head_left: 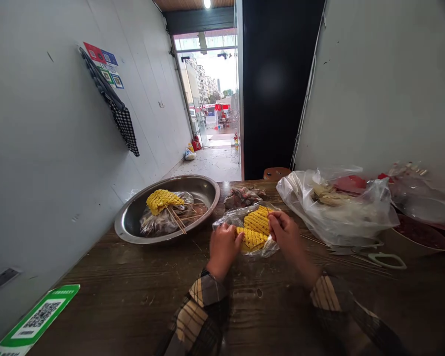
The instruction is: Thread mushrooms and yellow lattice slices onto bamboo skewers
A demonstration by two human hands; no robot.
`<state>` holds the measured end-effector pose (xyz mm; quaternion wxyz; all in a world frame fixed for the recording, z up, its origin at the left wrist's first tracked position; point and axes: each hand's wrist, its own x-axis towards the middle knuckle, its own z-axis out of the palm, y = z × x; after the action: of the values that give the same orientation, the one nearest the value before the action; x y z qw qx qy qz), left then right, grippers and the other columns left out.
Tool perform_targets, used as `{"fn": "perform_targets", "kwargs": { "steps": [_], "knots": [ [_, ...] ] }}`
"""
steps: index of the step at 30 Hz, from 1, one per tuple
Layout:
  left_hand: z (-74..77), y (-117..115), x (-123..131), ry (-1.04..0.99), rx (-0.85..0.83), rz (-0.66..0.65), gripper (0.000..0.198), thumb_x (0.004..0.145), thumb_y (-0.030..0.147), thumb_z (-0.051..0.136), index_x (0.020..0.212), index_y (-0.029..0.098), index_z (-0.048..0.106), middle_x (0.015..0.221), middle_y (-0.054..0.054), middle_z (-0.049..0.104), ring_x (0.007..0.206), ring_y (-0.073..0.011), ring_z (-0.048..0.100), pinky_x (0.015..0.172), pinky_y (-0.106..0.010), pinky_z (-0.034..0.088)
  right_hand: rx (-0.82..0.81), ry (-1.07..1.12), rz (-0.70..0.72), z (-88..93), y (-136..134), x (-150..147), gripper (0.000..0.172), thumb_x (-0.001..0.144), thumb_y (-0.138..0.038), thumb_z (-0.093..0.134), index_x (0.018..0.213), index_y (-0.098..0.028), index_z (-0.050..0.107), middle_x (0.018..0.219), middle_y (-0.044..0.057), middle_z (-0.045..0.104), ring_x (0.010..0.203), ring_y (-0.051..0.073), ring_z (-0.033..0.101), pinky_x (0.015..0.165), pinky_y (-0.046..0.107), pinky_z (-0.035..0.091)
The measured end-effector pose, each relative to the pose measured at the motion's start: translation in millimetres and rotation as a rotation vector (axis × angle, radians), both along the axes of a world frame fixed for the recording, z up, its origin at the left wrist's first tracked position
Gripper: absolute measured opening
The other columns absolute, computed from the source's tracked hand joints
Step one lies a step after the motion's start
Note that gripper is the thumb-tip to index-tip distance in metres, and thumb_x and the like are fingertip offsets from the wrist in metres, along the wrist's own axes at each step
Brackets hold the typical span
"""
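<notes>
Two yellow food slices [257,221], scored with rows of dark slits, lie on a clear plastic bag [261,251] on the table. My left hand [224,247] is at the left end of the nearer slice, its fingers curled and its thumb against the corner. At the right edge of the farther slice, my right hand [285,233] pinches a thin wooden skewer [268,210], most of which is hidden. To the left, a metal basin [120,228] holds another yellow slice [163,200] with several skewers [176,220] and bagged food.
A crumpled cloth [244,197] lies behind the bag. At right are a large white plastic bag [330,217], a bowl of dark red contents [419,232], green-handled scissors [387,260] and loose skewers [352,259]. A green QR-code sign [40,316] stands at the left.
</notes>
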<state>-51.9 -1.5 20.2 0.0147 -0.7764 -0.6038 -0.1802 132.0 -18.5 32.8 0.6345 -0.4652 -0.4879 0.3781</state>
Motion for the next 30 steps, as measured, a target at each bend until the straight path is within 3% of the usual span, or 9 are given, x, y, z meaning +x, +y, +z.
{"fn": "perform_targets", "kwargs": {
  "steps": [3, 7, 17, 24, 30],
  "knots": [
    [0.0, -1, 0, 0.018, 0.011, 0.011, 0.027, 0.088, 0.042, 0.053, 0.088, 0.018, 0.066, 0.096, -0.014, 0.064, 0.093, -0.0285, 0.058, 0.075, -0.037, 0.041, -0.068, 0.076, 0.009, -21.9, 10, 2, 0.042, 0.075, -0.059, 0.064, 0.084, -0.019, 0.057, 0.054, -0.006, 0.047, 0.042, 0.009, 0.038, 0.04, 0.023, 0.03],
    [0.9, -2, 1, 0.028, 0.017, 0.01, 0.028, 0.087, 0.043, 0.055, 0.086, 0.017, 0.066, 0.096, -0.014, 0.064, 0.094, -0.0294, 0.058, 0.075, -0.038, 0.04, -0.066, 0.026, 0.059, -33.7, 8, 6, 0.038, 0.078, -0.056, 0.064, 0.085, -0.019, 0.059, 0.055, -0.005, 0.049, 0.044, 0.011, 0.04, 0.042, 0.024, 0.032],
    [-1.6, -1, 2, -0.136, -0.007, -0.045, 0.026, 0.087, 0.038, 0.057, 0.079, 0.017, 0.07, 0.09, -0.012, 0.063, 0.087, -0.0254, 0.057, 0.078, -0.038, 0.042, -0.08, 0.082, 0.045, -31.2, 2, 6, 0.036, 0.078, -0.054, 0.064, 0.088, -0.02, 0.059, 0.054, -0.005, 0.05, 0.045, 0.011, 0.043, 0.041, 0.024, 0.034],
    [-15.3, 6, 7, -0.361, 0.043, -0.121, 0.027, 0.084, 0.031, 0.061, 0.105, 0.018, 0.071, 0.097, -0.011, 0.064, 0.095, -0.0253, 0.056, 0.086, -0.038, 0.043, -0.073, 0.095, 0.032, -30.6, 3, 7, 0.035, 0.078, -0.053, 0.064, 0.087, -0.02, 0.059, 0.055, -0.006, 0.052, 0.045, 0.01, 0.042, 0.041, 0.022, 0.033],
    [-11.9, 6, 16, -0.415, 0.001, -0.14, 0.032, 0.082, 0.034, 0.062, 0.109, 0.018, 0.07, 0.1, -0.011, 0.069, 0.096, -0.0273, 0.055, 0.089, -0.04, 0.041, -0.079, 0.114, 0.042, -30.0, 4, 7, 0.034, 0.079, -0.052, 0.064, 0.089, -0.019, 0.06, 0.058, -0.005, 0.051, 0.047, 0.01, 0.043, 0.041, 0.022, 0.033]
  ]
}}
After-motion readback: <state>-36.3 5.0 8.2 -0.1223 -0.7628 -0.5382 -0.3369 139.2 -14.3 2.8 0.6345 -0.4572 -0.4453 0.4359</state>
